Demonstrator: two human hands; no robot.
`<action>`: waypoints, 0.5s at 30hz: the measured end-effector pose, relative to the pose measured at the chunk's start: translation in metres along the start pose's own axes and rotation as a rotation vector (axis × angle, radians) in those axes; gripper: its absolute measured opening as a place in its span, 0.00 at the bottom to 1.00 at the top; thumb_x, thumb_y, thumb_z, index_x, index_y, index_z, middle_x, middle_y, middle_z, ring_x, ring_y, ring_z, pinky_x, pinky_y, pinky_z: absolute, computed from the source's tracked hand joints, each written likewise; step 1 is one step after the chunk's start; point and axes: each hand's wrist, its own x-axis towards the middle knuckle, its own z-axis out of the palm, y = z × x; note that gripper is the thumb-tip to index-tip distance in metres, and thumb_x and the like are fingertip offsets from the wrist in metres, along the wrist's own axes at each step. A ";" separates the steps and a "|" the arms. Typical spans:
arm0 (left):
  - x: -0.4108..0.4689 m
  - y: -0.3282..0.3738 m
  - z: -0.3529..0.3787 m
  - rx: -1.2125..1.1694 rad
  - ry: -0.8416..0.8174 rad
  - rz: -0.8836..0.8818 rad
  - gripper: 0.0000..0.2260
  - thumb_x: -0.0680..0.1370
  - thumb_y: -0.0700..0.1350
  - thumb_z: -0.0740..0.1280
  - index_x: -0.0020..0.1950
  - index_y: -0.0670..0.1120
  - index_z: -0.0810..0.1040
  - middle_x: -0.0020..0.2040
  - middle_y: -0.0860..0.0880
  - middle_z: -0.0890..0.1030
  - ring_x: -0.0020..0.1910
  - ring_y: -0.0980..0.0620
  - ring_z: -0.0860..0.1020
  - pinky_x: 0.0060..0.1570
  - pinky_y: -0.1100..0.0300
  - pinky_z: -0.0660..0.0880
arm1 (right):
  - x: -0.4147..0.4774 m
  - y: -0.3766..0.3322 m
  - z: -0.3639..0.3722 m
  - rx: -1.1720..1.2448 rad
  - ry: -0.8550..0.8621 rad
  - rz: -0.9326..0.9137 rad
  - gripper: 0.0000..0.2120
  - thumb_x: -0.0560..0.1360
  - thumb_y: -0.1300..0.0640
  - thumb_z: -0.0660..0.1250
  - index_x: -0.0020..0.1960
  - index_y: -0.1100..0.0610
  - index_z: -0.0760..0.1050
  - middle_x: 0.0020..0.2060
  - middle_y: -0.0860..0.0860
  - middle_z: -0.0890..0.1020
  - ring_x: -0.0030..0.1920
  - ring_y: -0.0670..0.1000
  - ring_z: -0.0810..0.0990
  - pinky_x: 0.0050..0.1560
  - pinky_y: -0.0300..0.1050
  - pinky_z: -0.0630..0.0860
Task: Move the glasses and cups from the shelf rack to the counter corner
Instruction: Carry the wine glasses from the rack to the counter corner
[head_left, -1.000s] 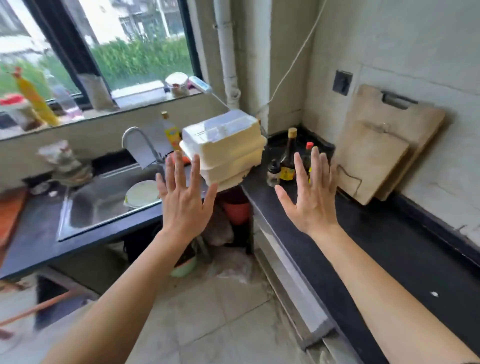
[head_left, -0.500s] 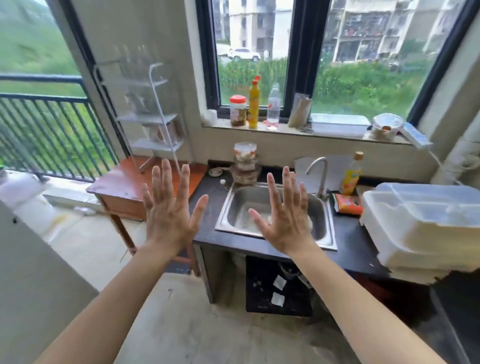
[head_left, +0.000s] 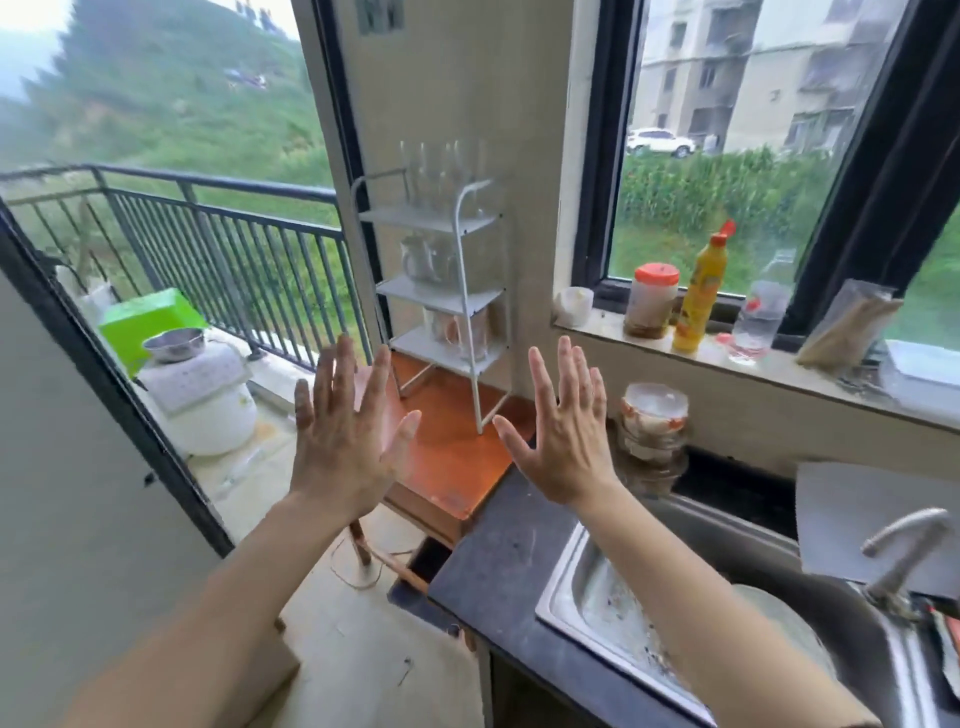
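A: We see the white three-tier metal shelf rack (head_left: 452, 291) standing on the orange-brown wooden side table (head_left: 457, 447), against the cream wall between the balcony door and the window. On its top shelf stand tall clear drinking glasses (head_left: 441, 176), blurred but upright in a row

B: And below them we make out pale mugs (head_left: 423, 257) on the middle shelf, then more cups with a reddish pattern (head_left: 457, 330) on the lowest shelf. How many there are, we cannot tell

A: Our left hand (head_left: 345, 431) is raised in front of the table, palm away from us, fingers spread wide, holding nothing

B: Our right hand (head_left: 563, 431) is the same: flat, fingers fanned apart, empty, above the near end of the dark stone counter (head_left: 498, 566). Neither hand touches the rack

A: Just right of our right hand we see a stack of small clear lidded containers (head_left: 653, 426) on the counter by the wall. The stainless steel sink (head_left: 597, 597) lies lower right, with a curved metal tap (head_left: 906, 551)

B: On the windowsill (head_left: 769, 364) stand a jar with an orange lid (head_left: 652, 299), a yellow squeeze bottle with a red cap (head_left: 698, 291) and a clear plastic bottle (head_left: 758, 317)

A: Out left, by the dark balcony railing (head_left: 223, 234), a metal bowl (head_left: 174, 344) sits on a white rice cooker (head_left: 205, 400), a green box (head_left: 148, 319) behind it
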 end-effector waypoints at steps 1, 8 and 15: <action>0.013 -0.007 0.001 0.007 0.009 -0.004 0.35 0.79 0.66 0.48 0.82 0.54 0.43 0.82 0.44 0.40 0.81 0.45 0.40 0.77 0.40 0.44 | 0.018 -0.001 0.009 0.014 -0.010 -0.006 0.42 0.78 0.35 0.61 0.83 0.55 0.49 0.81 0.63 0.49 0.81 0.63 0.48 0.79 0.63 0.47; 0.089 -0.073 0.024 -0.040 0.072 -0.088 0.34 0.80 0.64 0.51 0.82 0.53 0.45 0.82 0.45 0.41 0.81 0.45 0.41 0.76 0.40 0.45 | 0.113 -0.024 0.077 0.074 -0.018 -0.075 0.40 0.80 0.35 0.55 0.82 0.54 0.47 0.81 0.63 0.52 0.81 0.62 0.51 0.79 0.61 0.53; 0.190 -0.146 0.089 -0.217 0.069 -0.043 0.35 0.79 0.65 0.49 0.82 0.54 0.43 0.82 0.44 0.41 0.81 0.46 0.41 0.77 0.40 0.48 | 0.196 -0.038 0.144 0.022 0.056 -0.045 0.40 0.79 0.38 0.60 0.82 0.57 0.52 0.80 0.63 0.56 0.79 0.63 0.57 0.77 0.60 0.59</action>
